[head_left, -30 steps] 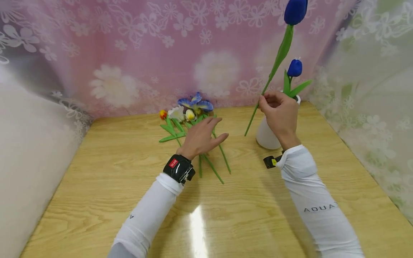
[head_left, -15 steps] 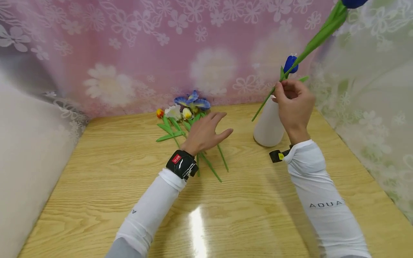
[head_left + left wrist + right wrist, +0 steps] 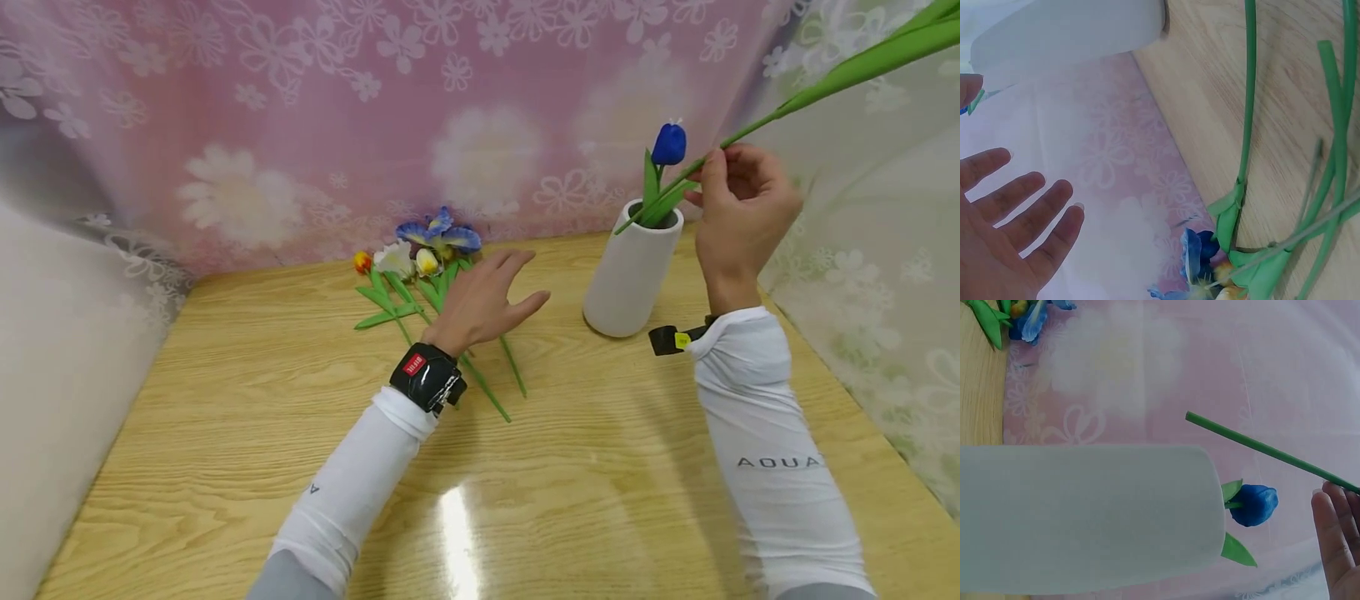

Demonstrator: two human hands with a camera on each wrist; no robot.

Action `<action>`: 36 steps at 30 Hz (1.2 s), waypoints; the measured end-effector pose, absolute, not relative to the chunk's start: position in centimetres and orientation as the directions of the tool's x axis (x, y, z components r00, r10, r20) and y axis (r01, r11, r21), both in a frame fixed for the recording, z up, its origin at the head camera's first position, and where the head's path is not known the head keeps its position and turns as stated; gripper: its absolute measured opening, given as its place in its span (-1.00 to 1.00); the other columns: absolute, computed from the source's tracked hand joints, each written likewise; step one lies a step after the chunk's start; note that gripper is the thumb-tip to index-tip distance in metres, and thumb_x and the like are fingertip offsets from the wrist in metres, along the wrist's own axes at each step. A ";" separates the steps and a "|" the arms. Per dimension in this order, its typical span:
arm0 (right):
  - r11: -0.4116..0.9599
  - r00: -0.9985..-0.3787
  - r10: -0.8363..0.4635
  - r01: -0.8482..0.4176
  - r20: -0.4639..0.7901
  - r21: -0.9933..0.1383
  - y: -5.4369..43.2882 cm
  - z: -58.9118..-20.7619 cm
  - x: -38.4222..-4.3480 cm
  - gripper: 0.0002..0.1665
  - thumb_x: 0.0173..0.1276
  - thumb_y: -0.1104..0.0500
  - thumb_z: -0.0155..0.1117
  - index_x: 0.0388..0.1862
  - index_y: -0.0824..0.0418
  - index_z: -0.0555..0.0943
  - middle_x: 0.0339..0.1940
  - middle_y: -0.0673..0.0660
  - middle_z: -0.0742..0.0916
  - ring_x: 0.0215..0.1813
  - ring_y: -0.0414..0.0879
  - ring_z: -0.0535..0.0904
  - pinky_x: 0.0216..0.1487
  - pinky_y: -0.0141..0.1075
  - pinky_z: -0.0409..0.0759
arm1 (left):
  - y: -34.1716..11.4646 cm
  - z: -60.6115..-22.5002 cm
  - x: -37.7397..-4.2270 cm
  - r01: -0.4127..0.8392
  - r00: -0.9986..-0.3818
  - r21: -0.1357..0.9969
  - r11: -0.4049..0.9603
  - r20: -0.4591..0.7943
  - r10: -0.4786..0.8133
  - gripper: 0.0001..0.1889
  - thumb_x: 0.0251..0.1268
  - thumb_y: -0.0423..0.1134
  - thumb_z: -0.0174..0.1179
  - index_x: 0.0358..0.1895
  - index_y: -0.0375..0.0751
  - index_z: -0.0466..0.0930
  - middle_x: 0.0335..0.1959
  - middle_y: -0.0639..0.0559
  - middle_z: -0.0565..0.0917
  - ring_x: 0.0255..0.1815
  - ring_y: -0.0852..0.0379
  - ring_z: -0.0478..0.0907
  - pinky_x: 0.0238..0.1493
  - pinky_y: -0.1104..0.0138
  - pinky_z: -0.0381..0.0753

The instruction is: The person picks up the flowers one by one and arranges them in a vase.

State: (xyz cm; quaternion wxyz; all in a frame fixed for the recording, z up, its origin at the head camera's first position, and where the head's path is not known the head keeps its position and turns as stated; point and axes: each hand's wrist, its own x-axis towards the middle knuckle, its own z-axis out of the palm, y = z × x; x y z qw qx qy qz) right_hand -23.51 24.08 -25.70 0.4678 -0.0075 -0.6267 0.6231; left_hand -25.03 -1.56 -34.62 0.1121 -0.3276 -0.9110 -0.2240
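A long green stem with leaves, part of a blue tulip point(image 3: 862, 71), is pinched between the thumb and fingers of my right hand point(image 3: 742, 221). Its blossom lies outside the head view. The stem's lower end is near the mouth of a white vase point(image 3: 630, 283); in the right wrist view this stem point(image 3: 1254, 444) is apart from the vase. Another blue tulip point(image 3: 669, 144) stands in the vase. My left hand point(image 3: 486, 302), fingers spread, is above several artificial flowers on the table; the left wrist view shows the palm of this hand point(image 3: 1029, 231) holding nothing.
In the pile lie an orange-red tulip point(image 3: 362, 262), a white flower point(image 3: 395, 260), a yellow-white tulip point(image 3: 427, 262) and a blue iris point(image 3: 441, 233). Behind the wooden table point(image 3: 225, 433) hangs a pink floral curtain point(image 3: 360, 158). A pale floral curtain point(image 3: 885, 275) borders the right side.
My right hand has moved right and upward, and the held tulip has tilted over to the right, its blossom leaving the view. My left hand has barely moved.
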 end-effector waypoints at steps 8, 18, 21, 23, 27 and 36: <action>0.270 -0.493 0.635 -0.579 0.595 -0.769 25.2 -24.9 -23.5 -0.89 0.27 0.23 0.33 -0.36 0.29 0.68 -0.39 0.22 0.70 -0.35 -0.04 0.69 -0.36 -0.44 0.62 | -0.7 -34.3 -25.2 0.662 -0.747 0.337 0.670 0.367 0.554 -0.35 0.35 0.21 0.03 0.40 -0.04 0.31 0.33 -0.02 0.39 0.02 0.00 0.55 -0.11 0.14 0.54; 0.293 -0.479 0.644 -0.566 0.596 -0.771 26.1 -25.1 -23.2 -0.90 0.28 0.24 0.33 -0.36 0.29 0.67 -0.39 0.21 0.69 -0.35 -0.05 0.68 -0.32 -0.42 0.63 | 0.4 -34.3 -25.1 0.681 -0.731 0.348 0.644 0.375 0.570 -0.36 0.36 0.20 0.03 0.39 -0.07 0.33 0.32 -0.04 0.39 0.09 -0.01 0.52 -0.03 0.15 0.52; 0.326 -0.513 0.620 -0.520 0.593 -0.790 26.2 -25.6 -23.2 -0.91 0.30 0.23 0.30 -0.34 0.24 0.68 -0.38 0.18 0.69 -0.34 -0.07 0.68 -0.29 -0.43 0.62 | 0.5 -34.6 -25.1 0.681 -0.732 0.365 0.635 0.373 0.571 -0.37 0.36 0.19 0.04 0.39 -0.06 0.32 0.32 -0.03 0.40 0.12 -0.01 0.50 0.00 0.14 0.51; 0.363 -0.534 0.599 -0.484 0.597 -0.796 26.2 -26.0 -23.2 -0.90 0.32 0.21 0.29 -0.32 0.23 0.69 -0.37 0.16 0.70 -0.34 -0.09 0.67 -0.27 -0.44 0.61 | 0.5 -34.7 -25.1 0.680 -0.733 0.369 0.633 0.373 0.569 -0.37 0.36 0.18 0.04 0.39 -0.06 0.32 0.31 -0.03 0.40 0.14 -0.01 0.49 0.02 0.14 0.50; 0.443 -0.556 0.562 -0.422 0.612 -0.791 26.4 -26.7 -23.5 -0.86 0.34 0.20 0.28 -0.28 0.24 0.71 -0.39 0.08 0.71 -0.37 -0.18 0.65 -0.25 -0.49 0.59 | 0.5 -35.0 -25.1 0.676 -0.737 0.373 0.636 0.367 0.568 -0.36 0.36 0.19 0.04 0.39 -0.06 0.32 0.31 -0.03 0.40 0.14 -0.02 0.48 0.01 0.14 0.51; 0.552 -0.659 0.482 -0.284 0.578 -0.784 26.8 -27.9 -23.9 -0.74 0.36 0.16 0.25 -0.16 0.34 0.72 -0.47 -0.08 0.66 -0.43 -0.21 0.59 -0.30 -0.53 0.50 | 0.3 -35.8 -25.0 0.666 -0.746 0.379 0.642 0.353 0.566 -0.36 0.35 0.20 0.04 0.39 -0.05 0.32 0.30 -0.04 0.41 0.10 0.00 0.51 -0.03 0.14 0.53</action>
